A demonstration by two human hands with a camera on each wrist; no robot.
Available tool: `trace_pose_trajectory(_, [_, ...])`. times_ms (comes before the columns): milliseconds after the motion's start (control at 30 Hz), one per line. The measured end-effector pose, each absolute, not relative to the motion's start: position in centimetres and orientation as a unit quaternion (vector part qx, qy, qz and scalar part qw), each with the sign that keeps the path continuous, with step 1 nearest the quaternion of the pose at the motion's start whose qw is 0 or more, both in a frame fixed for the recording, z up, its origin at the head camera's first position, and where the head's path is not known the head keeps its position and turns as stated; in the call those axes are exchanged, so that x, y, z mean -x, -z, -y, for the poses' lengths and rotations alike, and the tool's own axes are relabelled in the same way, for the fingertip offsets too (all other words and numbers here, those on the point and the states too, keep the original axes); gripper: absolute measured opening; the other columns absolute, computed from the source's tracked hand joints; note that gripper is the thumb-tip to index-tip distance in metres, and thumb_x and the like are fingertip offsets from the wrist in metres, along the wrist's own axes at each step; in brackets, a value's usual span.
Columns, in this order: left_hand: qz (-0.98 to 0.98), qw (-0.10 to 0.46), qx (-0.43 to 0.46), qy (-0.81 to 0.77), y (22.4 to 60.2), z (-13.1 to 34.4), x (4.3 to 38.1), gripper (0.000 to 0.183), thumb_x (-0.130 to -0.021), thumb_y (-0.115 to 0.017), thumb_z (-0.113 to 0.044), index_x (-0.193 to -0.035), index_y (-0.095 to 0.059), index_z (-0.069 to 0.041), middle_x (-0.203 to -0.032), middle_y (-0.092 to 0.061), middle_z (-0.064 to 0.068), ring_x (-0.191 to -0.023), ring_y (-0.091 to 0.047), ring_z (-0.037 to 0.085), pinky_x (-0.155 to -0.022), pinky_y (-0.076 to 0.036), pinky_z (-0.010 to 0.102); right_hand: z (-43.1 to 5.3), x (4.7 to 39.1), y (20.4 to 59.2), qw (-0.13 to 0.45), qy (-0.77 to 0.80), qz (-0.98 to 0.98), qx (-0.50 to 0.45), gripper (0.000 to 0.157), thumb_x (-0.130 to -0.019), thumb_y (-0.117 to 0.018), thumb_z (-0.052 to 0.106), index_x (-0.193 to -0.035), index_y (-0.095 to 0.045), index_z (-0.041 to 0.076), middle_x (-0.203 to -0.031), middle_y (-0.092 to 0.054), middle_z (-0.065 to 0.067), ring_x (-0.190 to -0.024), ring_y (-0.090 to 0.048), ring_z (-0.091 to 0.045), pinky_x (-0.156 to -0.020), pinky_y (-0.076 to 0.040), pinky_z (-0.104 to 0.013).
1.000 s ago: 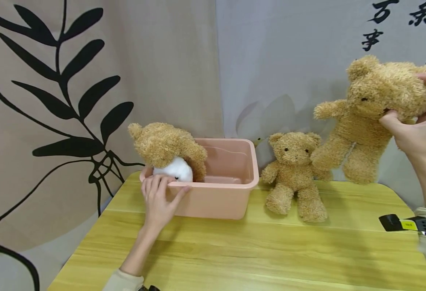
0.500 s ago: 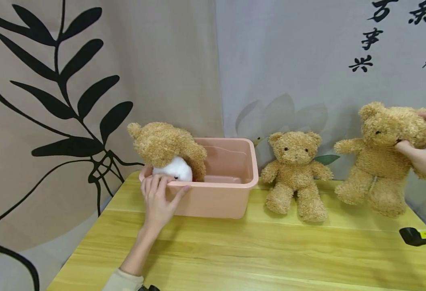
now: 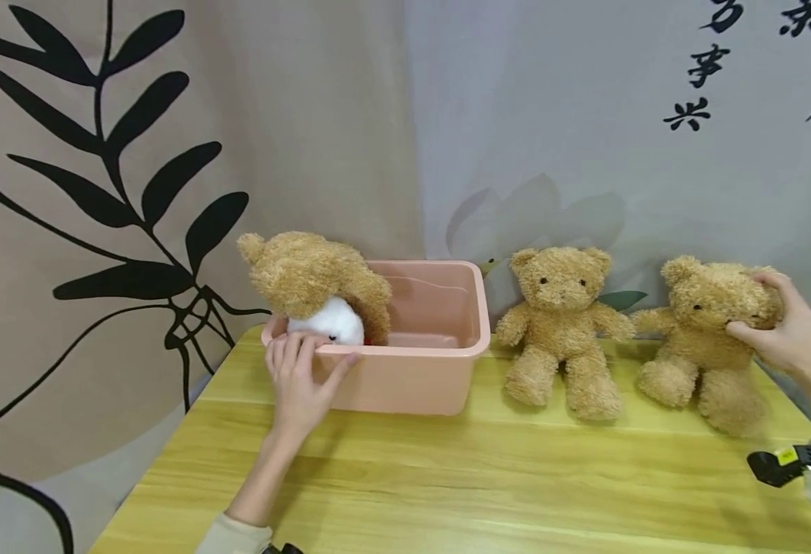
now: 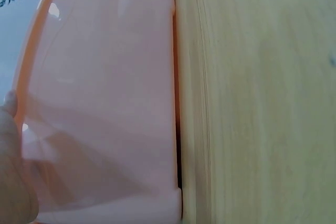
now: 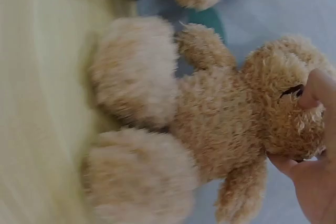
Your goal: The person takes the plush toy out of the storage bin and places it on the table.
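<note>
In the head view, my right hand (image 3: 791,329) grips the head of a tan teddy bear (image 3: 703,350) near the table's right back edge. The right wrist view shows the fingers and thumb around the head of this teddy bear (image 5: 218,121), its feet down at the tabletop. My left hand (image 3: 299,378) holds the front rim of a pink plastic bin (image 3: 405,382), fingers over the edge. Inside that bin, at its left end, another tan teddy bear (image 3: 302,269) bends over a white plush toy (image 3: 332,318), which is partly hidden.
A third tan teddy bear (image 3: 561,331) sits between the bin and the held bear, at the back of the wooden table (image 3: 447,477). Behind them hangs a cloth backdrop (image 3: 329,131) with printed leaves and characters.
My right hand has lowered the teddy bear from the air down to the tabletop, right of the seated one. The left hand has stayed on the bin's rim.
</note>
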State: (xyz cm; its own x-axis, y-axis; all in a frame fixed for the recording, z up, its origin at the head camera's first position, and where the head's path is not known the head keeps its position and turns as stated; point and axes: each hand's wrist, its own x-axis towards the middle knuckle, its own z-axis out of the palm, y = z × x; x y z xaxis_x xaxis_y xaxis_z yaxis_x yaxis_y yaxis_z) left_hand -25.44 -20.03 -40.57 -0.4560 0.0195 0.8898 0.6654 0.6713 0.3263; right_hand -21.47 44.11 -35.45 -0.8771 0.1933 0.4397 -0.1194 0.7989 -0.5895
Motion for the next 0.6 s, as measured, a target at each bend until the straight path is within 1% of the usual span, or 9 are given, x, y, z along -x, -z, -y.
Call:
trace_pose_trajectory(33, [0.783, 0.472, 0.218, 0.343, 40.5, 20.1, 25.4, 0.062, -0.087, -0.068, -0.062, -0.095, -0.065, -0.001, -0.095, -0.058, 0.013, -0.094, -0.047, 0.035, -0.099, -0.025, 0.053, -44.1, 21.6, 35.7, 0.234, -0.318, 0.918, 0.025, 0.076, -0.099, -0.059, 0.010, -0.157, -0.013, -0.001, -0.162, -0.003, -0.032, -0.145, -0.002, -0.059, -0.102, -0.011, -0.080])
trace_pose_trajectory(100, [0.783, 0.473, 0.218, 0.340, 40.4, 20.1, 25.3, 0.061, -0.088, -0.067, -0.062, -0.095, -0.065, -0.001, -0.096, -0.058, 0.013, -0.094, -0.047, 0.035, -0.099, -0.026, 0.054, -44.0, 21.9, 36.1, 0.219, -0.324, 0.920, 0.035, 0.078, -0.099, -0.058, 0.014, -0.158, -0.009, -0.001, -0.161, -0.001, -0.036, -0.144, 0.000, -0.060, -0.102, -0.008, -0.081])
trace_pose_trajectory(167, [0.784, 0.472, 0.218, 0.339, 40.4, 20.1, 25.2, 0.061, -0.088, -0.067, -0.062, -0.095, -0.065, -0.002, -0.096, -0.059, 0.013, -0.095, -0.047, 0.035, -0.099, -0.026, 0.054, -43.7, 22.1, 36.2, 0.212, -0.328, 0.920, 0.046, 0.081, -0.099, -0.058, 0.020, -0.158, -0.007, -0.001, -0.159, 0.000, -0.038, -0.144, 0.002, -0.060, -0.101, -0.009, -0.082])
trace_pose_trajectory(233, [0.785, 0.472, 0.216, 0.338, 40.4, 20.2, 25.2, 0.062, -0.088, -0.067, -0.063, -0.096, -0.065, -0.001, -0.096, -0.058, 0.013, -0.095, -0.047, 0.035, -0.100, -0.025, 0.055, -43.3, 22.3, 36.1, 0.203, -0.326, 0.921, 0.066, 0.088, -0.098, -0.060, 0.031, -0.159, -0.004, 0.002, -0.159, 0.003, -0.038, -0.144, 0.003, -0.060, -0.099, -0.011, -0.083])
trace_pose_trajectory(300, [0.786, 0.471, 0.213, 0.338, 40.4, 20.2, 25.2, 0.063, -0.088, -0.067, -0.063, -0.096, -0.065, -0.001, -0.097, -0.058, 0.013, -0.096, -0.046, 0.035, -0.101, -0.024, 0.055, -42.6, 22.6, 36.0, 0.199, -0.328, 0.919, 0.094, 0.096, -0.095, -0.064, 0.040, -0.160, -0.003, 0.006, -0.159, 0.004, -0.037, -0.143, 0.001, -0.061, -0.098, -0.014, -0.083])
trace_pose_trajectory(367, [0.789, 0.470, 0.212, 0.334, 40.4, 20.3, 25.1, 0.064, -0.088, -0.067, -0.063, -0.096, -0.065, 0.000, -0.097, -0.058, 0.014, -0.096, -0.046, 0.036, -0.101, -0.024, 0.055, -42.0, 22.8, 36.0, 0.202, -0.329, 0.914, 0.127, 0.100, -0.093, -0.068, 0.044, -0.160, -0.003, 0.009, -0.158, 0.002, -0.037, -0.141, -0.005, -0.063, -0.098, -0.018, -0.082])
trace_pose_trajectory(433, [0.791, 0.468, 0.213, 0.331, 40.4, 20.3, 25.2, 0.063, -0.088, -0.067, -0.063, -0.097, -0.065, 0.000, -0.098, -0.058, 0.014, -0.096, -0.046, 0.037, -0.101, -0.024, 0.055, -41.4, 22.9, 36.0, 0.211, -0.323, 0.909, 0.156, 0.099, -0.092, -0.069, 0.043, -0.160, -0.006, 0.011, -0.156, -0.001, -0.038, -0.137, -0.014, -0.066, -0.096, -0.023, -0.081])
trace_pose_trajectory(467, [0.792, 0.467, 0.214, 0.331, 40.4, 20.3, 25.2, 0.063, -0.088, -0.067, -0.063, -0.097, -0.065, 0.000, -0.098, -0.058, 0.014, -0.097, -0.046, 0.036, -0.101, -0.025, 0.055, -41.2, 23.0, 36.0, 0.219, -0.320, 0.908, 0.160, 0.096, -0.092, -0.069, 0.039, -0.160, -0.008, 0.010, -0.155, -0.004, -0.039, -0.135, -0.018, -0.066, -0.096, -0.025, -0.080])
trace_pose_trajectory(600, [0.792, 0.464, 0.214, 0.334, 40.5, 20.2, 25.3, 0.064, -0.088, -0.067, -0.064, -0.096, -0.065, -0.001, -0.097, -0.058, 0.014, -0.096, -0.047, 0.036, -0.100, -0.025, 0.054, -40.9, 23.4, 35.5, 0.246, -0.304, 0.909, 0.142, 0.091, -0.090, -0.070, 0.027, -0.159, -0.013, 0.007, -0.150, -0.017, -0.042, -0.131, -0.025, -0.064, -0.095, -0.027, -0.077])
